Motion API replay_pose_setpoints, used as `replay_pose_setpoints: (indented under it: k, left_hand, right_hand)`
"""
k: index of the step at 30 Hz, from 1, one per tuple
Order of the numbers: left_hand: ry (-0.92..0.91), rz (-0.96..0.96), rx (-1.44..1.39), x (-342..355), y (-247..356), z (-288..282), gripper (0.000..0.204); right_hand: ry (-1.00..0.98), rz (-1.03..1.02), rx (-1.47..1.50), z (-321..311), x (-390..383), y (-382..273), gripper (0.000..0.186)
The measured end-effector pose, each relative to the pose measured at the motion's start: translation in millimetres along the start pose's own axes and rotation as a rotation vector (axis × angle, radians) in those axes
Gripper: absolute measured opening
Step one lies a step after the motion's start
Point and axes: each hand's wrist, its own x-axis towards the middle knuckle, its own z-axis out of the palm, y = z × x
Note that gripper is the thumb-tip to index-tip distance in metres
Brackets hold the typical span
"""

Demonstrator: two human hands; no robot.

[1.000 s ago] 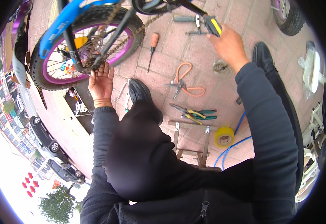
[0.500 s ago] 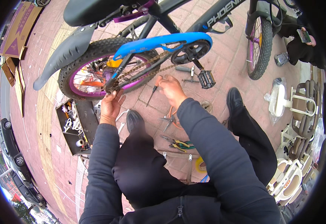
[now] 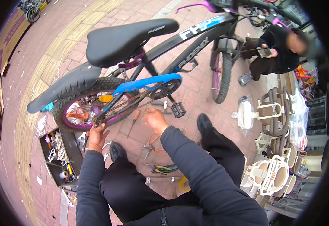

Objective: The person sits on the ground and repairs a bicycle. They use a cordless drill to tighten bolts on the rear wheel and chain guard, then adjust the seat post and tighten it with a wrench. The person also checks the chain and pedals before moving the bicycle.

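Observation:
A black bicycle (image 3: 160, 60) with a blue chain guard (image 3: 142, 84) and a purple-rimmed rear wheel (image 3: 70, 119) stands before me. My left hand (image 3: 98, 137) is at the rear axle, below the chain's rear end, fingertips bent against it; what they pinch is too small to make out. To the right, my right hand (image 3: 155, 120) hovers over the paving below the crank, with loosely bent fingers and nothing visible in them. Just left of it, apart from the fingers, is a screwdriver (image 3: 135, 118) with an orange handle, its shaft pointing toward me.
An open toolbox (image 3: 61, 180) full of small parts stands at left. Pliers (image 3: 160, 169), orange-handled cutters (image 3: 149, 147) and a yellow tape roll (image 3: 184, 184) lie near my feet. Cream child seats (image 3: 270, 175) are stacked at right. Beyond the front wheel, a person (image 3: 281, 49) holds a phone.
My right hand has let go of the screwdriver, which now sits apart from it. My left hand stays at the rear axle. The view has shifted, showing more of the bicycle and the other person.

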Motion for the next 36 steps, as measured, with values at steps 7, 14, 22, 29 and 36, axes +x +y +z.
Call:
replay_pose_setpoints:
  k: [7,14,22,29,36]
  left_hand:
    - [0.093,-0.035,0.191,1,3,7,0.044]
    - [0.226,-0.036,0.484,-18,13,27,0.055]
    - [0.218,0.270,0.356,-66,91,-13,0.039]
    - [0.430,0.570,0.950,-81,181,-47,0.044]
    - [-0.055,0.194,1.645,-168,192,39,0.065]
  right_hand:
    - [0.442,-1.071,-0.617,-34,-95,-154,0.031]
    - [0.372,-1.375,-1.060,60,-119,-271,0.076]
    - [0.462,-1.226,-1.207,83,-119,-255,0.082]
    - [0.455,-1.245,-1.177,78,-144,-242,0.076]
    - [0.390,-1.275,-1.123,62,-174,-227,0.077]
